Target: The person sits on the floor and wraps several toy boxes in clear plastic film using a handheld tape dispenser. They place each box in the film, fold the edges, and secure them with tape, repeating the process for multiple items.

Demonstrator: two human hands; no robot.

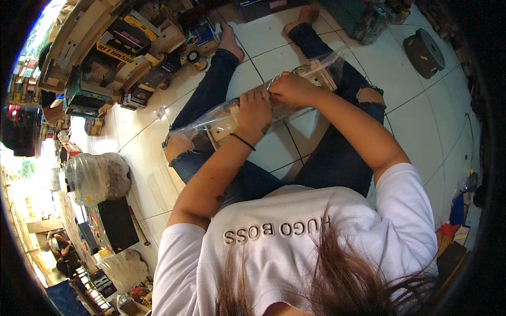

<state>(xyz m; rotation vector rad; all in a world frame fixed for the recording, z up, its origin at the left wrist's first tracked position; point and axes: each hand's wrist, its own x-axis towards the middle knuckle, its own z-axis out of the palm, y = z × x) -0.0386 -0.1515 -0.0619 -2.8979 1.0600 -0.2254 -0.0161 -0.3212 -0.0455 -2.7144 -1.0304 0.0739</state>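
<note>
A long object with pale wooden parts (322,77) lies across my legs, loosely covered by clear plastic wrap (203,120). What the whole object is, I cannot make out. My left hand (254,113) rests over its middle with curled fingers, pressing the plastic against it. Close beside it, my right hand (293,89) pinches the plastic near the object's far edge. The two hands almost touch. Beyond both ends of the object the plastic sticks out loose. My fingers hide the part of the plastic between them.
White floor tiles (416,118) lie around my outstretched legs. Wooden model vehicles (126,45) crowd the far left. A plastic-wrapped bundle (100,178) and a dark box (117,225) stand at left. A dark round spool-like object (423,53) sits at far right.
</note>
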